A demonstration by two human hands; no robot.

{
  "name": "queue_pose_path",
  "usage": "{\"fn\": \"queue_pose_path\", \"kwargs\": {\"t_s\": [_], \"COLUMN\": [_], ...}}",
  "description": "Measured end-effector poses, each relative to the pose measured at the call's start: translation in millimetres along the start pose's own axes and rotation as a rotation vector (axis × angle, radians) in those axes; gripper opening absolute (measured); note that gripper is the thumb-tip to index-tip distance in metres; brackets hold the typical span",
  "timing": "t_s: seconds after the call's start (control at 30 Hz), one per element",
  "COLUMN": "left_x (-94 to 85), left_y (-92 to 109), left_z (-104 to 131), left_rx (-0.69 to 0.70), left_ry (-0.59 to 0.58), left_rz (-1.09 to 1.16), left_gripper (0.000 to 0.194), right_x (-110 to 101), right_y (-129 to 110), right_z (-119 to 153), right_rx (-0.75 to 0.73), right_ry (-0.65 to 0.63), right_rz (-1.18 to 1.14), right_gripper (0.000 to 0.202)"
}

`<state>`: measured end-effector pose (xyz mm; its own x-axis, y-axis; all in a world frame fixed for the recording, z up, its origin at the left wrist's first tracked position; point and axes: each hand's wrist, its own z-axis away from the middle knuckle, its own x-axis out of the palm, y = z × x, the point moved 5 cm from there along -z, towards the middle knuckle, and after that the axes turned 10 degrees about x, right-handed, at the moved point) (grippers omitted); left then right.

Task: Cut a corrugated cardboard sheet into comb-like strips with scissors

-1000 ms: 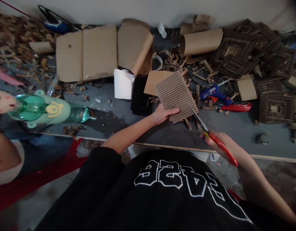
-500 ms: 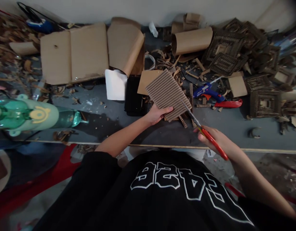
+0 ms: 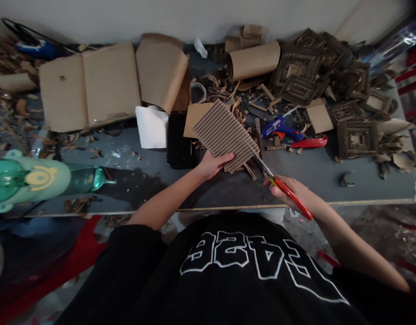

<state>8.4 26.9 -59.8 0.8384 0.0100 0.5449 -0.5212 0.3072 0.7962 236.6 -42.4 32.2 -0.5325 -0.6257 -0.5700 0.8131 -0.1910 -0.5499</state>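
Note:
A square of corrugated cardboard, ridged side up, is tilted over the table's middle. My left hand grips its lower left edge, thumb on top and fingers hidden below. In my right hand are scissors with red handles; their blades lie along the sheet's right part, in line with its ridges. Under and beside the sheet are a flat brown cardboard piece and thin ridged strips. A black phone-like slab lies left of my left hand.
A blue glue gun and a red-handled tool lie to the right. Stacked ridged cardboard frames stand beyond them. At left are a green bottle and a folded cardboard sheet; a cardboard roll lies behind.
The whole view has shifted, so the table's things appear further left. Both hands keep their hold on the cardboard and scissors; the blades stay at the sheet's right part.

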Motion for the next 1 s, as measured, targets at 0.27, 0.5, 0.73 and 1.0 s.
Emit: {"fn": "queue_pose_path", "kwargs": {"t_s": [0.27,0.5,0.73,1.0], "left_x": [-4.4,-3.7,-5.2,0.1], "left_y": [-2,-1,-2,0], "left_z": [-1,-1,-2,-3], "left_rx": [0.037,0.015,-0.002,-0.017], "left_ry": [0.013,0.024,0.027,0.015], "left_rz": [-0.032,-0.005,0.003,0.054], "left_gripper": [0.091,0.076,0.076,0.074], "right_x": [-1,0,-1,-3], "right_y": [1,8,7,13], "right_z": [-3,-5,-5,-11], "right_rx": [0.013,0.016,0.004,-0.012], "right_ry": [-0.010,-0.011,-0.031,-0.034], "right_rz": [0.004,-0.019,-0.029,0.007], "right_gripper": [0.085,0.078,0.085,0.081]}}
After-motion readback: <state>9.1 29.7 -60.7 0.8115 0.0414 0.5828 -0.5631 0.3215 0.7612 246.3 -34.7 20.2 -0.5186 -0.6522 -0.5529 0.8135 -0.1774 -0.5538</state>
